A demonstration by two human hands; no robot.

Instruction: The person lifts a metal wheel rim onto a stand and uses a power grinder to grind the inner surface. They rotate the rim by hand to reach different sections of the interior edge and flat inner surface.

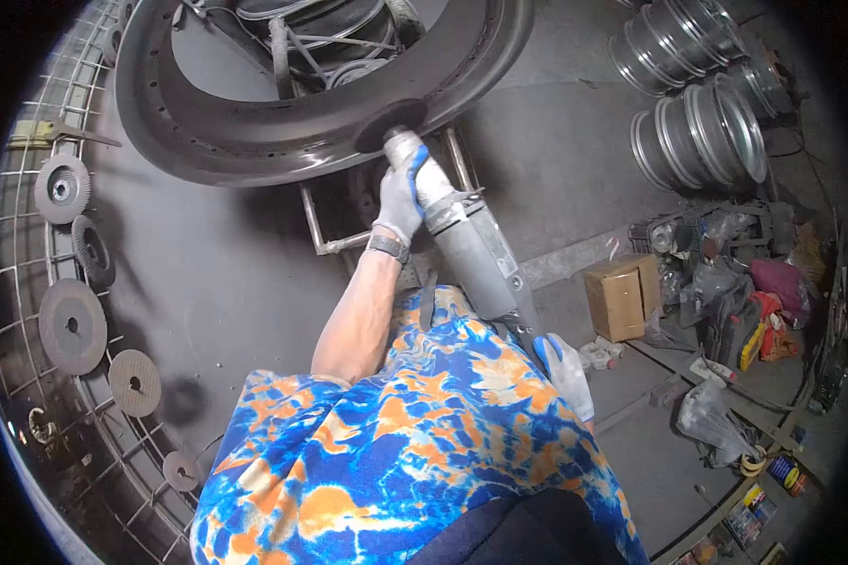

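Gloved left hand [400,202] is closing its grip round the neck of the angle grinder [471,254], just behind the head, likely steadying the disc that is pressing on the edge of the dark wheel rim [254,132]; the right hand [565,372] is clasping the rear end, probably taking the weight. Around them, abrasive discs [71,325] are hanging on a wire grid [14,235] at the left, while shiny rims [697,137] and a cardboard box [622,297] are sitting on the grey workshop floor [217,273] at the right
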